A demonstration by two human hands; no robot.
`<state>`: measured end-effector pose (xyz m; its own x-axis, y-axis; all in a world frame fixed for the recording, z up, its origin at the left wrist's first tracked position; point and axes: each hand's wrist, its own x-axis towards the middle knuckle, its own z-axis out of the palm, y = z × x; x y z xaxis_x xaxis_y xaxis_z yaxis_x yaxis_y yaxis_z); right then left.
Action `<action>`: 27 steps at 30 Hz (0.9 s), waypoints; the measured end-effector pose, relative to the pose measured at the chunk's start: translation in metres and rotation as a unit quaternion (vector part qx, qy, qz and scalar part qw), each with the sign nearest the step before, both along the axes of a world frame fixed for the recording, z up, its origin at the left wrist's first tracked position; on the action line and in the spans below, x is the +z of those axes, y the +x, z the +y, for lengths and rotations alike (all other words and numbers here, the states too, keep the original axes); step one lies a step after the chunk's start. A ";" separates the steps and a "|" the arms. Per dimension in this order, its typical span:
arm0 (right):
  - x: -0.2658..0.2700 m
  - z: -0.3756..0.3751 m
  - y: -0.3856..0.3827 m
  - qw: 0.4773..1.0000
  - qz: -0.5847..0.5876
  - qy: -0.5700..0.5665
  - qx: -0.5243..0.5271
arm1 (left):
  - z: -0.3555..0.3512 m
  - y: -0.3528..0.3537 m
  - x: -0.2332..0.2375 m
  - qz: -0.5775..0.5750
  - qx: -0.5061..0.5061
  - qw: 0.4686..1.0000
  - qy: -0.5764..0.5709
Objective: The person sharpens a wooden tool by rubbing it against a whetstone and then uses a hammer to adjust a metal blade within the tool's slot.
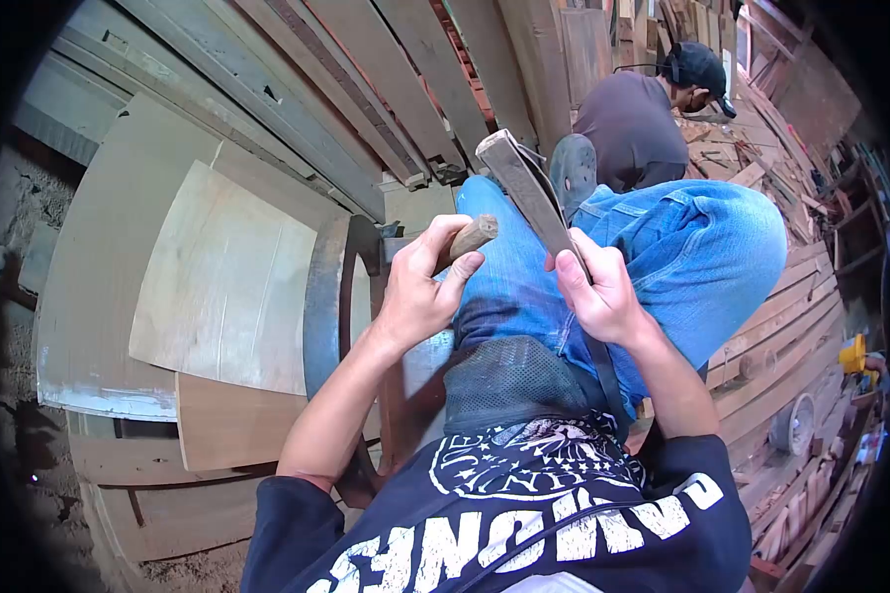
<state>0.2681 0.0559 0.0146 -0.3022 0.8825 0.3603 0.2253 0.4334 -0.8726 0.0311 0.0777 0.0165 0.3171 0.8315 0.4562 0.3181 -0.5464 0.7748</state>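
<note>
My left hand (420,287) is closed around a short, rounded piece of wood (477,235), whose blunt end sticks out between thumb and fingers. A long, narrow wooden bar (524,183) slants up from my right hand (601,292), which grips its lower end. Along the bar's edge runs a thin dark strip (603,366), which also hangs below that hand towards my waist. Both hands are over my lap, a little apart, and the two pieces do not touch. The far side of the left-hand grip is hidden.
A curved wooden frame (328,296) stands at my left, beside pale plywood sheets (232,277). Long boards (366,59) lean ahead. Another person (631,128) in a cap bends over near wood scraps. Planks (776,336), a tape roll (793,423) and a yellow tool (858,356) are at right.
</note>
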 end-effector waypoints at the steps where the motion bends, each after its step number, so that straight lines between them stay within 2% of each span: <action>1: -0.002 0.001 0.000 1.000 0.008 0.027 0.007 | 0.001 0.000 -0.002 -0.006 -0.002 1.000 0.016; 8: 0.004 -0.001 -0.001 0.999 -0.008 0.041 0.003 | 0.000 0.000 0.000 0.009 0.017 0.999 0.036; 11: 0.009 -0.003 -0.001 1.000 -0.015 0.010 -0.002 | -0.001 0.003 -0.001 -0.009 0.035 0.999 0.013; 13: 0.011 -0.003 -0.001 0.999 -0.039 0.018 0.002 | 0.000 0.004 -0.004 0.012 0.053 0.998 0.020; 16: 0.010 -0.003 -0.002 0.998 -0.053 0.030 0.007 | -0.004 0.008 -0.007 0.040 0.047 0.997 -0.036; 19: 0.004 -0.001 0.000 0.996 -0.084 0.029 0.018 | -0.007 0.012 -0.014 0.080 0.058 0.995 -0.009; 22: 0.007 -0.002 -0.002 0.995 -0.097 0.014 0.017 | -0.010 0.016 -0.019 0.070 0.080 0.994 0.008; 27: 0.010 -0.004 -0.005 0.993 -0.113 0.004 0.043 | -0.007 0.016 -0.027 0.126 0.074 0.988 -0.055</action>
